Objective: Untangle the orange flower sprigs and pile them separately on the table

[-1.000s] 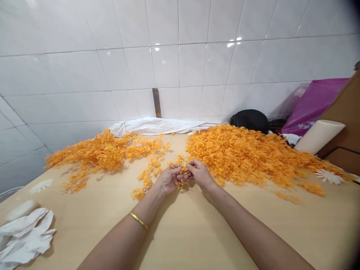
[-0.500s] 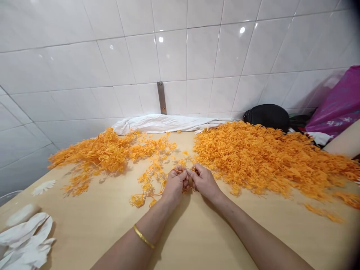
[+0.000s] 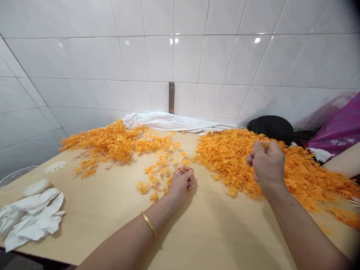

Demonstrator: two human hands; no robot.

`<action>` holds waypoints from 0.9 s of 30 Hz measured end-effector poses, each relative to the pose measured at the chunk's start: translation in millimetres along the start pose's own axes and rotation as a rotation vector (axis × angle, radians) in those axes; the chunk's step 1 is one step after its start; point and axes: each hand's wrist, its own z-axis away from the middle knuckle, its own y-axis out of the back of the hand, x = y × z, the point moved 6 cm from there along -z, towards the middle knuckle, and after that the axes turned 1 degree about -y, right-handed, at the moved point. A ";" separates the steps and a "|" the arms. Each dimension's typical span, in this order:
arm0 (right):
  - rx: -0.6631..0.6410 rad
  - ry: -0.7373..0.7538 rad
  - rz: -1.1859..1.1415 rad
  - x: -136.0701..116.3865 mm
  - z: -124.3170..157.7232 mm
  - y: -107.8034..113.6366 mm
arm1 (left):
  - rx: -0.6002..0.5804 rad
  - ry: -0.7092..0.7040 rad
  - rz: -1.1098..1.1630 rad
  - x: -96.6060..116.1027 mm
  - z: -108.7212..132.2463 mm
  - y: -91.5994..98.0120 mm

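My left hand (image 3: pixel 182 182) is closed in a pinch on a thin orange strand (image 3: pixel 184 170) near the table's middle. A chain of small orange flower-like pieces (image 3: pixel 153 178) lies beside it on the left. My right hand (image 3: pixel 267 163) is raised over a large heap of loose orange flower-like pieces (image 3: pixel 225 157). Its fingers are curled closed. Some orange shows between thumb and fingers, but I cannot tell whether it is held or is the heap behind. A gold bangle (image 3: pixel 149 224) circles my left wrist.
A second orange bundle (image 3: pixel 112 140) lies at the back left. White cloth (image 3: pixel 36 217) and a white daisy-like piece (image 3: pixel 55 167) are on the left. A black case (image 3: pixel 271 127) and a purple bag (image 3: pixel 337 129) stand at the back right, near a tiled wall (image 3: pixel 185 60).
My right hand has left my left hand and moved right, over the large heap. My left hand stays pinched on the orange strand. The view has shifted slightly.
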 end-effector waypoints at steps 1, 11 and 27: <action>-0.059 0.007 0.026 -6.7 -0.2 -2.6 | -0.025 0.025 0.009 -1.4 -0.2 -1.6; -0.638 -0.464 -0.095 50.6 83.4 -99.4 | -0.030 0.120 0.109 7.5 -2.0 4.4; -0.719 -0.360 -0.037 64.1 85.9 -115.5 | 0.042 0.076 -0.092 1.5 -2.8 8.6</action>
